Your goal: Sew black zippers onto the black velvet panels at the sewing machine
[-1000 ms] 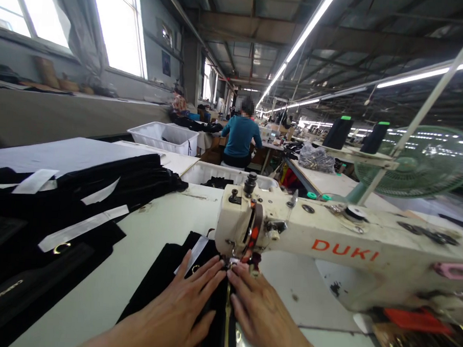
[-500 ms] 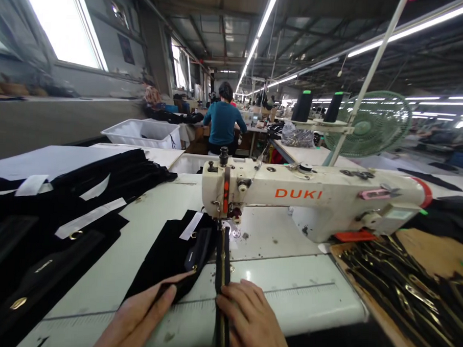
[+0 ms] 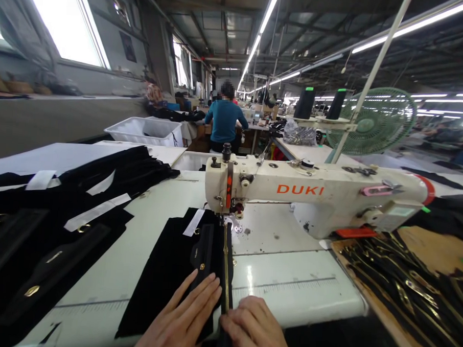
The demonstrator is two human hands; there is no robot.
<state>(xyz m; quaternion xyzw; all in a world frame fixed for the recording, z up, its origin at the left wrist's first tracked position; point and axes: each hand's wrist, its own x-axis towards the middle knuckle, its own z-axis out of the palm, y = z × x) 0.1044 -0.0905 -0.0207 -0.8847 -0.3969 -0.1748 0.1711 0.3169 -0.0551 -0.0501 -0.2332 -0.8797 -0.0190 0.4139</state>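
A black fabric panel [image 3: 162,262] with a white label and gold fittings lies flat on the sewing table, its top corner at the needle of the sewing machine [image 3: 261,185]. My left hand [image 3: 183,314] rests on the panel with fingers stretched out, close to its right edge. Along that edge runs a black zipper [image 3: 225,265] with gold teeth, its upper end under the presser foot. My right hand [image 3: 257,325] pinches the zipper's near part between thumb and curled fingers. The zipper's lowest end is partly hidden by my hands.
Black fabric pieces [image 3: 92,198] with white labels are piled at the left. Several gold-toothed zippers [image 3: 395,278] lie on a brown board at the right. Behind the machine are a white bin [image 3: 141,130], thread cones [image 3: 304,102], a green fan [image 3: 372,123] and a seated person [image 3: 223,119].
My left hand has let go of the panel's lifted edge and moved right, now flat on it. The panel lies flat beside the zipper. My right hand has slid slightly toward me.
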